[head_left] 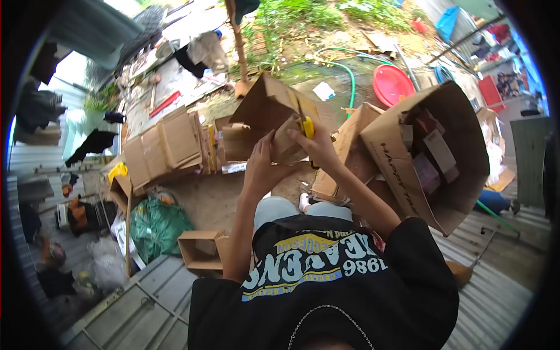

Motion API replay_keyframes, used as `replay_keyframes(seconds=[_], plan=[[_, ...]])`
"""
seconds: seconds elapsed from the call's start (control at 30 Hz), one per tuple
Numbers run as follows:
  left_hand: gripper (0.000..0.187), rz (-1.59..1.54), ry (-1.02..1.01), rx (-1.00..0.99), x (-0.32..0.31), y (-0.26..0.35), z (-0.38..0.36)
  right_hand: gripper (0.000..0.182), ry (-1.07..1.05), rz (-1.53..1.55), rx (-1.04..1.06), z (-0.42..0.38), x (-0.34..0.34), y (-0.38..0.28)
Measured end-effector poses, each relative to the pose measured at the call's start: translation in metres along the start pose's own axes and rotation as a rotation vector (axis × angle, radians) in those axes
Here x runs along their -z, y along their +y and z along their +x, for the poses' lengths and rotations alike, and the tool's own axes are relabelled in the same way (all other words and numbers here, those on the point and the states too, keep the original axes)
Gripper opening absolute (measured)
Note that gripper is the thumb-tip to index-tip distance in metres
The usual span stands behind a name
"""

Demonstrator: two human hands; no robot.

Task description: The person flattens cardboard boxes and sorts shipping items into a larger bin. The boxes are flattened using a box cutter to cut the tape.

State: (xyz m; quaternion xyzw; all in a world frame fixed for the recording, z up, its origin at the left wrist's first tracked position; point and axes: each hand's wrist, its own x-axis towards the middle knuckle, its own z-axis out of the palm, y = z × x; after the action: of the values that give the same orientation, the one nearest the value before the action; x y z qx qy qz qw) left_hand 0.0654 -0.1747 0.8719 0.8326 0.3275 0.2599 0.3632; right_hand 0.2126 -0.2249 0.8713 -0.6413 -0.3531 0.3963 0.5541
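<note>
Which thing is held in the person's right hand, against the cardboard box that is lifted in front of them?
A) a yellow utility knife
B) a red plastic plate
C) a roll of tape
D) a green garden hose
A: the right hand grips a yellow utility knife pressed against the cardboard box, which the left hand steadies from below.

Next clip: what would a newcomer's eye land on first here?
At centre, the left hand and right hand grip a folded cardboard box, the right also holding a yellow cutter against it. To the right, a large open carton tilts toward the person, scraps inside. Behind it a red basin lies on the ground.
</note>
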Motion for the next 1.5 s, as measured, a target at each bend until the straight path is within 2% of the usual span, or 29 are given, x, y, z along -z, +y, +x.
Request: replay_keyframes(seconds=[0.03, 0.1, 0.13, 0.17, 0.2, 0.23, 0.3, 0.33, 0.37, 0.43, 0.47, 0.5, 0.57, 0.7, 0.8, 0.87, 0.97, 1.1, 1.17, 1.2, 1.27, 1.33, 1.37, 1.4, 1.43, 1.5], plan=[[0.051, 0.004, 0.013, 0.02, 0.006, -0.015, -0.002, 0.026, -0.045, -0.032, 0.019, 0.002, -0.017, 0.005], [0.044, -0.009, -0.044, 0.26, 0.011, -0.062, -0.001, 0.028, -0.097, -0.066, 0.036, 0.009, -0.037, 0.006], [0.04, 0.044, 0.07, 0.233, 0.013, -0.082, -0.002, 0.032, -0.141, -0.178, -0.004, 0.011, -0.038, 0.003], [0.04, 0.042, 0.079, 0.242, 0.023, -0.09, -0.003, 0.035, -0.185, -0.291, -0.038, 0.015, -0.038, 0.002], [0.04, 0.097, 0.142, 0.174, 0.034, -0.099, -0.004, 0.038, -0.177, -0.471, 0.102, 0.02, -0.037, 0.003], [0.039, 0.155, 0.202, 0.104, 0.044, -0.107, -0.004, 0.038, -0.186, -0.472, 0.105, 0.026, -0.034, 0.001], [0.037, 0.133, 0.203, 0.135, 0.058, -0.118, -0.007, 0.035, -0.462, -0.521, 0.019, 0.034, -0.034, -0.005], [0.036, 0.154, 0.206, 0.099, 0.064, -0.123, -0.007, 0.036, -0.492, -0.572, 0.03, 0.038, -0.041, -0.003], [0.035, 0.175, 0.209, 0.062, 0.072, -0.125, -0.005, 0.036, -0.492, -0.572, 0.029, 0.039, -0.051, -0.006], [0.034, 0.226, 0.231, 0.048, 0.083, -0.122, -0.003, 0.036, -0.374, -0.671, -0.115, 0.041, -0.076, -0.015], [0.033, 0.278, 0.252, 0.035, 0.087, -0.121, -0.002, 0.036, -0.314, -0.733, 0.048, 0.043, -0.086, -0.012], [0.033, 0.279, 0.252, 0.034, 0.09, -0.125, -0.001, 0.036, -0.314, -0.732, 0.049, 0.046, -0.095, -0.012], [0.031, 0.338, 0.354, 0.092, 0.096, -0.135, 0.001, 0.035, -0.221, -0.675, 0.215, 0.049, -0.112, -0.013], [0.028, 0.379, 0.374, 0.071, 0.114, -0.146, 0.007, 0.033, -0.252, -0.747, 0.153, 0.059, -0.139, -0.023], [0.026, 0.449, 0.419, -0.027, 0.126, -0.156, 0.013, 0.031, -0.223, -0.804, 0.14, 0.07, -0.16, -0.023], [0.025, 0.456, 0.505, -0.035, 0.134, -0.163, 0.014, 0.033, -0.152, -0.73, 0.231, 0.072, -0.176, -0.021], [0.023, 0.444, 0.5, -0.075, 0.151, -0.169, 0.024, 0.033, -0.098, -0.67, 0.308, 0.079, -0.187, -0.029], [0.021, 0.464, 0.476, -0.144, 0.17, -0.162, 0.036, 0.03, -0.156, -0.755, 0.199, 0.084, -0.188, -0.061], [0.021, 0.478, 0.601, -0.154, 0.174, -0.162, 0.04, 0.029, -0.157, -0.832, 0.167, 0.078, -0.191, -0.066], [0.021, 0.48, 0.598, -0.163, 0.177, -0.166, 0.044, 0.029, -0.15, -0.828, 0.169, 0.073, -0.191, -0.059], [0.017, 0.459, 0.931, -0.024, 0.186, -0.179, 0.051, 0.029, -0.147, -0.898, 0.193, 0.052, -0.183, -0.016], [0.019, -0.083, 1.379, 0.448, 0.219, -0.185, 0.065, 0.027, -0.342, -1.032, 0.211, 0.033, -0.143, 0.078], [0.021, -0.115, 1.238, 0.319, 0.251, -0.173, 0.064, 0.026, -0.23, -1.029, 0.111, 0.019, -0.135, 0.078], [0.026, 0.245, 1.095, 0.141, 0.27, -0.187, 0.062, 0.024, -0.132, -1.033, 0.014, 0.011, -0.129, 0.068], [0.026, 0.247, 1.114, 0.165, 0.264, -0.197, 0.059, 0.024, -0.157, -1.048, 0.023, 0.015, -0.123, 0.058], [0.03, 0.601, 0.815, -0.124, 0.26, -0.202, 0.064, 0.023, 0.175, -0.728, 0.031, 0.032, -0.13, 0.011]])
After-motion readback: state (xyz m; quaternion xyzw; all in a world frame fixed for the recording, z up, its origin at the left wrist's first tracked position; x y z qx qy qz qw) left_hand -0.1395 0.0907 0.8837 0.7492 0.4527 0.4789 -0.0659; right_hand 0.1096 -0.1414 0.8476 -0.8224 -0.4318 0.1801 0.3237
